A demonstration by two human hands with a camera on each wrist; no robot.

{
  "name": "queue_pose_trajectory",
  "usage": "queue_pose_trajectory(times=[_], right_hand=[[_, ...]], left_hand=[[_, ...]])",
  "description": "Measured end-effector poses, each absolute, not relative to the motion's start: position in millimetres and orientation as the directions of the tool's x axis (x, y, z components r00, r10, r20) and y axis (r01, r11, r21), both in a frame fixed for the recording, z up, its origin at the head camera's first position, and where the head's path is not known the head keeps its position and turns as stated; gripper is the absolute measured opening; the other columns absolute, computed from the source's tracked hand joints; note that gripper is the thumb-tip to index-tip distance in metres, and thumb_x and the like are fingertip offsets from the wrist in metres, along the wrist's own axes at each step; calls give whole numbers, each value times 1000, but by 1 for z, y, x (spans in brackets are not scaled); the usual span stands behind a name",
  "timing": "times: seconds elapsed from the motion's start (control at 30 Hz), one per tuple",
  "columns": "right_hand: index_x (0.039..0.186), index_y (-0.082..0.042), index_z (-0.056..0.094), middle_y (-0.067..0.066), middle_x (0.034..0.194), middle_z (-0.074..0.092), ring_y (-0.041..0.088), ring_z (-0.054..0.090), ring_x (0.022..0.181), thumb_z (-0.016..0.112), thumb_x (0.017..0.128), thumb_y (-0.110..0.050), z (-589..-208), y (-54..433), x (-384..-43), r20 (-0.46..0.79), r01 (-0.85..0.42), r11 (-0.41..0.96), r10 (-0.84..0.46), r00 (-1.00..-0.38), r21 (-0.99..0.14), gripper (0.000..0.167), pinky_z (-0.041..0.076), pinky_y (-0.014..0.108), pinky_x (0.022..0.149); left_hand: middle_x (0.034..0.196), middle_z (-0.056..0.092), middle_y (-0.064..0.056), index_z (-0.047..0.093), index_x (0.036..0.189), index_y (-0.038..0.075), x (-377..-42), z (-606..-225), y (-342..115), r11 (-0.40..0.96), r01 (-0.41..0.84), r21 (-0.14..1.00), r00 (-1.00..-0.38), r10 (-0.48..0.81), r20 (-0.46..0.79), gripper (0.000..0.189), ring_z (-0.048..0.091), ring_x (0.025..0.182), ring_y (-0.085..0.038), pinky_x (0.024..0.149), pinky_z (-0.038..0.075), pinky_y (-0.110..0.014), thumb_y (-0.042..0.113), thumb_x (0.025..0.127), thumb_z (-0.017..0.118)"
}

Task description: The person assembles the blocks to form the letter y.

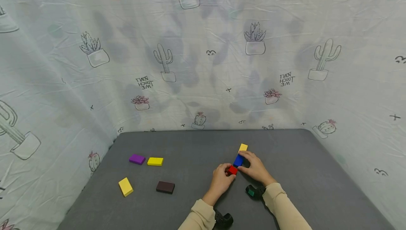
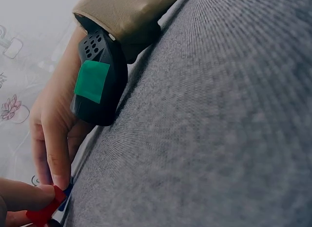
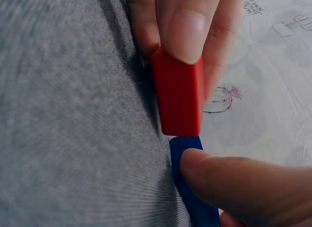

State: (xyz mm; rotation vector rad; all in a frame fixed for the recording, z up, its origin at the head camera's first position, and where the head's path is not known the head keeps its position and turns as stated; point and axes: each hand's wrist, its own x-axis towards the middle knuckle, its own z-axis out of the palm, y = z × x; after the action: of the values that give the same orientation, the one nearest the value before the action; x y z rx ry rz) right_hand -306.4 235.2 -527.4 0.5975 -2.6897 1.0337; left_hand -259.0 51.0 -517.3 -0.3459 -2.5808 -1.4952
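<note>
A red block [image 1: 233,170] is pinched by my left hand [image 1: 221,180] between thumb and fingers, at the near end of a row of blocks. Just beyond it lies a blue block [image 1: 238,161], which my right hand [image 1: 257,169] grips with its thumb on the near side and fingers over the far end. Past the blue one a yellow block [image 1: 243,147] sticks out, partly covered by the right fingers. In the right wrist view the red block [image 3: 179,97] meets or nearly meets the end of the blue block [image 3: 192,195]; contact is uncertain.
Left on the grey table [image 1: 190,212] lie a purple block [image 1: 137,159], a yellow block [image 1: 155,161], another yellow block [image 1: 125,187] and a dark brown block [image 1: 165,187]. Black devices [image 1: 255,191] are worn at both wrists. A cactus-print cloth [image 1: 203,64] hangs behind.
</note>
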Motion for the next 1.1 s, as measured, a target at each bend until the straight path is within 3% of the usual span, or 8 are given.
queue_pose_trajectory(times=[0.37, 0.63, 0.9, 1.1], right_hand=[[135, -2, 51, 21, 139, 47, 43, 43, 128, 72, 84, -25, -526, 235, -303, 315, -431, 633, -294, -902, -643, 60, 39, 61, 99], [138, -3, 48, 21, 143, 44, 43, 40, 131, 68, 88, -22, -528, 237, -304, 335, -393, 556, -208, -919, -732, 57, 33, 63, 103], [143, 0, 40, 24, 150, 31, 44, 31, 137, 66, 88, -33, -527, 236, -309, 287, -390, 643, -264, -921, -659, 69, 32, 62, 104], [142, 4, 39, 23, 149, 33, 43, 31, 137, 66, 86, -38, -530, 234, -306, 263, -402, 687, -304, -916, -606, 75, 32, 60, 106]], left_hand=[[99, 63, -12, 65, 113, -4, -262, -516, 55, 536, 298, 790, -954, 150, 259, 35, 61, 86, -21, 74, 53, -28, 9, 81, 73], [95, 60, -8, 66, 110, -4, -266, -516, 58, 558, 288, 778, -957, 148, 248, 34, 57, 84, -19, 73, 49, -28, 9, 80, 74], [97, 58, -10, 65, 111, -8, -273, -517, 62, 578, 307, 756, -951, 164, 261, 36, 56, 89, -26, 80, 51, -38, 7, 79, 75], [97, 58, -9, 66, 109, -8, -271, -519, 65, 571, 304, 763, -952, 148, 269, 36, 57, 90, -26, 81, 51, -39, 7, 78, 75]])
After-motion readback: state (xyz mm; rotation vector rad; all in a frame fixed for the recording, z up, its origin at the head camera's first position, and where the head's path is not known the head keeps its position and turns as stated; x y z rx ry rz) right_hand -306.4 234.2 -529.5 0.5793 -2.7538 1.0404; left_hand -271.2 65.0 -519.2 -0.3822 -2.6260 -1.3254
